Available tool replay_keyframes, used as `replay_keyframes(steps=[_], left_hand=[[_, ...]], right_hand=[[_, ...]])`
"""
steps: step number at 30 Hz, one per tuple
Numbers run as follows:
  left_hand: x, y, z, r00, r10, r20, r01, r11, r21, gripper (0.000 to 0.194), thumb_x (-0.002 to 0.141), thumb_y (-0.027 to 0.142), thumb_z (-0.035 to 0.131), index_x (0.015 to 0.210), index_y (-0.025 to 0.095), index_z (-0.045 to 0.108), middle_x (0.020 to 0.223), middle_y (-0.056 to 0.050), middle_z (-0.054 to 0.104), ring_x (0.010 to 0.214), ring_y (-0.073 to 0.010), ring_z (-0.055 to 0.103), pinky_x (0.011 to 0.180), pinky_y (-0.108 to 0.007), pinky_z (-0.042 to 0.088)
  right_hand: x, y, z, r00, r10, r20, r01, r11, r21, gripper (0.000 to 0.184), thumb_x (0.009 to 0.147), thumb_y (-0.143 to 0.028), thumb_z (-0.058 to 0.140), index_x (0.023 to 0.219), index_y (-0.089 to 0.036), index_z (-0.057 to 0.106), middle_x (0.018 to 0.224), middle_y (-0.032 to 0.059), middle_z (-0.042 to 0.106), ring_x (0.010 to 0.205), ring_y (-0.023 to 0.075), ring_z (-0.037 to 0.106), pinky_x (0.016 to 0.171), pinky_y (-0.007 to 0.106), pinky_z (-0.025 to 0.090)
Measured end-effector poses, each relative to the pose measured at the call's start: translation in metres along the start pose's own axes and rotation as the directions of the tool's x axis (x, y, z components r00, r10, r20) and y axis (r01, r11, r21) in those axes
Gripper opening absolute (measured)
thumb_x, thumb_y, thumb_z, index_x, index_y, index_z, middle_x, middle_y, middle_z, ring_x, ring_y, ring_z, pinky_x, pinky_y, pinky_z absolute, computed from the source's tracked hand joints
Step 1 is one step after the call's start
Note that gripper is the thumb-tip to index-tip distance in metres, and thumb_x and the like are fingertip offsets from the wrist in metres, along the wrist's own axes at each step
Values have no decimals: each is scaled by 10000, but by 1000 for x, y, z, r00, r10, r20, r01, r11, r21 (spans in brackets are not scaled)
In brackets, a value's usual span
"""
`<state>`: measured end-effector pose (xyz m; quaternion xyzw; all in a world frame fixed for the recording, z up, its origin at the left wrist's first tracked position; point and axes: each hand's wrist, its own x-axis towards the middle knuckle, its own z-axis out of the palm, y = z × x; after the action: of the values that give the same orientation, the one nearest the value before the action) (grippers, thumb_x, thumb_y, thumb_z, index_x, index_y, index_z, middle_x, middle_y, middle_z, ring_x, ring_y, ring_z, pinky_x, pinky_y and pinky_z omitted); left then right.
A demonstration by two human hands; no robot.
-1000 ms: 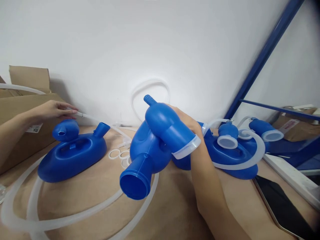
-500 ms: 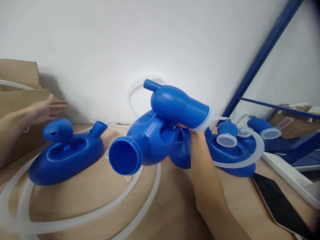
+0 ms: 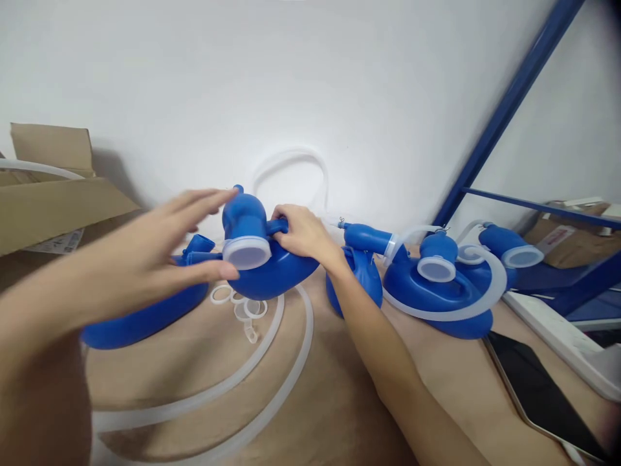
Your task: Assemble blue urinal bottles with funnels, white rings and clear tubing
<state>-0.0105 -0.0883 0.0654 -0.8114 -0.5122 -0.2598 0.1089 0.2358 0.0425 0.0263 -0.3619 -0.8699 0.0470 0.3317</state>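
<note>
My right hand [image 3: 303,230] is wrapped round the handle of a blue plastic urinal bottle [image 3: 272,272], held a little above the table. A blue funnel-shaped head [image 3: 245,220] with a translucent white rim sits on or against the bottle's left part; I cannot tell how it is joined. My left hand [image 3: 179,243], slightly blurred, is open, thumb and fingers spread beside the head; contact is unclear. Behind the left hand lies another blue urinal bottle [image 3: 145,323], partly hidden. Translucent white rings and caps [image 3: 250,310] lie on the table below the held bottle.
More blue urinal bottles [image 3: 436,301] with tubed heads stand at right, near a smaller one [image 3: 359,285]. Clear hose [image 3: 272,401] loops across the table [image 3: 334,414]. A cardboard box [image 3: 58,200] is at left. A dark-screened phone or tablet [image 3: 538,388] lies before the blue rack [image 3: 509,103].
My left hand has come from beside the box to the head of the held bottle. The held bottle has turned and moved down and left, and my right hand now shows on its handle.
</note>
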Motion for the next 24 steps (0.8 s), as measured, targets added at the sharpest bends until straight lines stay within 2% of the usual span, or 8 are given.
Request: replay_keyframes(steps=[1, 4, 6, 12, 15, 19, 22, 24], left_hand=[[2, 10, 10, 999, 18, 34, -18, 1000, 13, 956, 794, 865, 598, 1616, 445, 349, 1624, -16, 466, 1327, -368, 595, 1035, -459, 555], [14, 16, 35, 999, 9, 46, -13, 997, 70, 785, 886, 802, 531, 1568, 423, 451, 1686, -39, 359, 1282, -384, 622, 948, -456, 575], [22, 16, 45, 1000, -9, 11, 8, 994, 107, 681, 929, 730, 511, 1515, 382, 530, 1675, -56, 373, 1205, -367, 660, 896, -444, 580], [31, 27, 64, 993, -106, -50, 115, 961, 250, 665, 909, 541, 584, 1521, 288, 525, 1609, -116, 457, 978, -335, 713, 756, -440, 579], [35, 18, 72, 999, -32, -37, 37, 987, 153, 579, 917, 422, 544, 1477, 279, 581, 1572, -103, 501, 970, -290, 716, 796, -427, 581], [37, 1, 77, 995, 75, -68, -80, 994, -76, 520, 886, 384, 563, 1381, 259, 664, 1527, -86, 546, 1107, -284, 686, 794, -361, 585], [36, -1, 75, 985, 103, -136, -121, 984, -131, 478, 849, 340, 588, 1302, 244, 706, 1449, -79, 601, 1182, -293, 648, 859, -355, 579], [34, -2, 72, 987, 87, -138, -106, 984, -140, 483, 834, 337, 596, 1295, 247, 709, 1428, -80, 588, 1120, -270, 651, 889, -365, 573]], right_hand=[[1, -1, 4, 1000, 25, 18, -25, 1000, -13, 198, 784, -201, 601, 972, -224, 660, 1099, 82, 745, 1031, 299, 664, 850, 408, 512], [1, -1, 9, 991, 124, 47, -122, 992, -36, 181, 829, -224, 590, 999, -224, 650, 1128, 105, 744, 1049, 311, 667, 859, 418, 520], [0, -2, 8, 980, 189, 63, -185, 980, -71, 171, 859, -233, 580, 1014, -216, 649, 1149, 127, 738, 1057, 321, 671, 874, 430, 528], [-6, -14, 9, 933, 333, 139, -292, 923, -252, 364, 933, -247, 475, 1239, -119, 624, 1324, 228, 656, 1246, 406, 626, 962, 511, 533], [-6, -16, 15, 894, 407, 187, -339, 887, -312, 451, 931, -254, 464, 1316, -67, 607, 1343, 256, 657, 1263, 422, 638, 988, 519, 524], [-1, -11, 24, 855, 475, 208, -391, 854, -343, 480, 920, -259, 492, 1318, -38, 646, 1285, 279, 709, 1244, 402, 675, 980, 462, 530], [3, -4, 23, 811, 544, 216, -454, 817, -357, 454, 917, -234, 501, 1286, -59, 699, 1282, 265, 725, 1261, 382, 677, 974, 428, 530], [4, 1, 20, 788, 570, 232, -471, 802, -368, 453, 932, -257, 505, 1280, -58, 716, 1294, 269, 721, 1270, 386, 673, 973, 425, 528]])
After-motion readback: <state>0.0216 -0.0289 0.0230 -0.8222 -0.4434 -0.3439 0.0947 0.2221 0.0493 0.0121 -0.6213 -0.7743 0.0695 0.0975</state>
